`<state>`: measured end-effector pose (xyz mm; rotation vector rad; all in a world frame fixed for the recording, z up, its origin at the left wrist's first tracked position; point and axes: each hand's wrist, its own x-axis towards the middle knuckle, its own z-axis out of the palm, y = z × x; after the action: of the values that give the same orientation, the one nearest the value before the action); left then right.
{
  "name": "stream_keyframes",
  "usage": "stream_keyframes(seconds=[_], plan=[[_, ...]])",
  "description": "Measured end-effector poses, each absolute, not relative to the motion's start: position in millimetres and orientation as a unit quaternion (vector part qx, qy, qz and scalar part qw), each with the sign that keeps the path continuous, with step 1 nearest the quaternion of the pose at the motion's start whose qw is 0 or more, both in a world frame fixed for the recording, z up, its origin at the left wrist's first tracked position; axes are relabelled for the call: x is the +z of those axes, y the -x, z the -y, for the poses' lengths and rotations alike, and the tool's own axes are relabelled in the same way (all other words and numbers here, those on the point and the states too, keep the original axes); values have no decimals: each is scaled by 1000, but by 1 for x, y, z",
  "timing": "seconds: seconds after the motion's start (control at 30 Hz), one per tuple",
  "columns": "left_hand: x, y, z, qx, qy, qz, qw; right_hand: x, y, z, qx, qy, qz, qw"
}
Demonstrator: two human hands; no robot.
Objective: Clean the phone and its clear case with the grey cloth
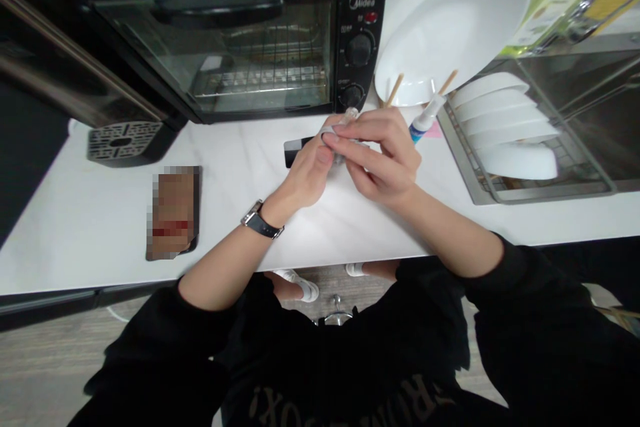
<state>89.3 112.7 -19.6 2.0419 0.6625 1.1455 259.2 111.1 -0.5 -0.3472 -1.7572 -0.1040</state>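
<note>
My left hand [313, 170], with a black-strapped watch [263, 220] on its wrist, is closed around a small clear object [351, 115]. Part of it, see-through and shiny, sticks up above the fingers; the rest is covered, so its kind cannot be made out. The fingertips of my right hand [385, 153] pinch at the same object, meeting the left thumb and forefinger. On the counter behind the left hand lies a flat dark rectangular thing [291, 153], partly hidden. A white-capped bottle with a blue label [425, 119] stands just beyond my right hand.
A black toaster oven [240, 53] stands at the back. Large white plates [465, 27] lean to its right, beside a metal-framed rack [595, 167] with several white bowls [520, 159]. A phone-shaped, partly blurred item [173, 213] lies left on the white counter [240, 147]. Two wooden sticks [395, 89] poke up behind.
</note>
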Motion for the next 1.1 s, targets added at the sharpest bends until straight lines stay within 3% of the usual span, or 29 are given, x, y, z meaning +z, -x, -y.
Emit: stream_keyframes(seconds=[0.33, 0.7, 1.0, 1.1], plan=[[-14, -92, -109, 465, -771, -243, 359, 7, -263, -116, -134, 147, 751, 630], [-16, -92, -114, 449, -761, -228, 409, -7, -280, -118, 58, 323, 738, 590], [-15, -91, -110, 463, -782, -229, 350, 2, -271, -116, -4, 225, 772, 595], [-12, -90, -108, 438, -801, -237, 333, 10, -263, -112, -90, 158, 771, 611]])
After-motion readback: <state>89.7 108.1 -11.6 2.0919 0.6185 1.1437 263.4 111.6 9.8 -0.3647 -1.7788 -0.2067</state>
